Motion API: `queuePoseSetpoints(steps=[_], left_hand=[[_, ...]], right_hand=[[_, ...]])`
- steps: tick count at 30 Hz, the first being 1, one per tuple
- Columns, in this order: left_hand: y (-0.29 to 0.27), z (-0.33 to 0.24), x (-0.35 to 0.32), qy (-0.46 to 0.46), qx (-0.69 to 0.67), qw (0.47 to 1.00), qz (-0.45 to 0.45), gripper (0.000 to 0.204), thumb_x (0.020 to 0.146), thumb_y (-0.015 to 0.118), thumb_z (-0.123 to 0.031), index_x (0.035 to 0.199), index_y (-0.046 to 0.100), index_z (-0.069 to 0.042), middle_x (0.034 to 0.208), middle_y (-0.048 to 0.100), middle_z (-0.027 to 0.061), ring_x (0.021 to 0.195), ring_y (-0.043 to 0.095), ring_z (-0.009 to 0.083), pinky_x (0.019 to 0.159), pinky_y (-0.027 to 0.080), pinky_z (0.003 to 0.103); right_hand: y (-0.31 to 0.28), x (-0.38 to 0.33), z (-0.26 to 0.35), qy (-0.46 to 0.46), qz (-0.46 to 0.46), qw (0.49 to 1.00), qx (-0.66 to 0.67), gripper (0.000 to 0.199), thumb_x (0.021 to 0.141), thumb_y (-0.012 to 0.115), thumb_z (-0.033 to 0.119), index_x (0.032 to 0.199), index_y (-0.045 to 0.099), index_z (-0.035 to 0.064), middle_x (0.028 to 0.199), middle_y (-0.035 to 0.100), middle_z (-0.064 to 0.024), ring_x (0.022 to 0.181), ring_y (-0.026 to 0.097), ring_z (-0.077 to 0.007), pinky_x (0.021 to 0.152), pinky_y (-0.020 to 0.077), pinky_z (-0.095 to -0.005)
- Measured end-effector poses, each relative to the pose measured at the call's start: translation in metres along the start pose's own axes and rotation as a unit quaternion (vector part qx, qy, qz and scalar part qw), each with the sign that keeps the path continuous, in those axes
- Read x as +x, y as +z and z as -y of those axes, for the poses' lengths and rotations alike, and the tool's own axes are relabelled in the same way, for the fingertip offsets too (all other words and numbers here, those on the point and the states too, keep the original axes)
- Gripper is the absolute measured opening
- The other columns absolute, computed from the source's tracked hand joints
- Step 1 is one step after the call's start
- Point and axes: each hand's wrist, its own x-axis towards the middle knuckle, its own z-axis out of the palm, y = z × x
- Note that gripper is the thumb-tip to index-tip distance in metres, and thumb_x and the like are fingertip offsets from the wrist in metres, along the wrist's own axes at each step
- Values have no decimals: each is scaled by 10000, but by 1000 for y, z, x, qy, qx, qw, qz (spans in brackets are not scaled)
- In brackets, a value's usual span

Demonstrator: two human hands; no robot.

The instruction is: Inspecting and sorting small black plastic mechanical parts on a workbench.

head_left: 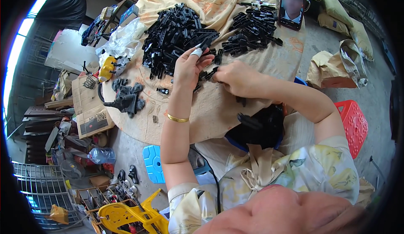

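Note:
My left hand, a white wrap around one digit, is closed on a long black plastic part at the front edge of a large heap of similar black parts. Close by on the right, my right hand pinches a small black plastic piece. A second heap of black pieces lies beyond the right hand. Below the table edge is a blue-rimmed container with a dark inside. A motion-smeared black piece shows over it.
A cloth-covered round table bears dark gloves, a yellow figure, a clear plastic bag and an upright phone. A red stool stands right, a blue stool below left. Paper sacks lie right.

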Motion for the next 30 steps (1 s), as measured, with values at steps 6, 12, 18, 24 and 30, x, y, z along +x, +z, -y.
queuePoseSetpoints(steps=[6, 12, 18, 24, 30], left_hand=[[9, 12, -7, -8, 46, 998, 40, 228, 919, 491, -75, 1080, 557, 72, 944, 632, 136, 774, 662, 196, 692, 565, 255], [26, 14, -18, -42, 31, 991, 124, 280, 925, 516, -134, 1109, 550, 74, 973, 636, 136, 868, 657, 213, 778, 548, 262], [30, 14, -24, 50, 197, 970, 134, 312, 835, 641, -65, 1116, 582, 56, 976, 638, 71, 830, 600, 107, 758, 506, 222], [35, 17, -30, 175, 289, 937, 90, 320, 786, 673, -4, 1094, 606, 53, 900, 646, 17, 751, 542, 30, 668, 468, 179], [37, 15, -32, 217, 256, 937, 96, 297, 791, 662, 4, 1082, 614, 37, 854, 649, 14, 724, 523, 22, 633, 457, 181]], right_hand=[[-29, -6, -19, 114, -93, 900, 411, 213, 867, 545, 48, 1071, 572, -5, 844, 621, -50, 666, 606, -87, 586, 509, -221], [-29, -15, -28, 157, -140, 898, 386, 264, 875, 550, 14, 1136, 524, -15, 918, 591, -42, 669, 597, -84, 566, 516, -219], [-20, -19, -29, 60, -219, 940, 254, 168, 840, 600, 7, 984, 523, -30, 874, 540, -65, 674, 598, -100, 563, 487, -218], [-18, -21, -26, 83, -238, 921, 296, 151, 828, 628, 34, 917, 517, -18, 847, 521, -53, 672, 579, -95, 569, 467, -214], [-52, -28, -28, 79, -214, 968, 107, 487, 769, 712, 350, 1060, 563, -11, 865, 580, -75, 726, 574, -145, 619, 476, -258]])
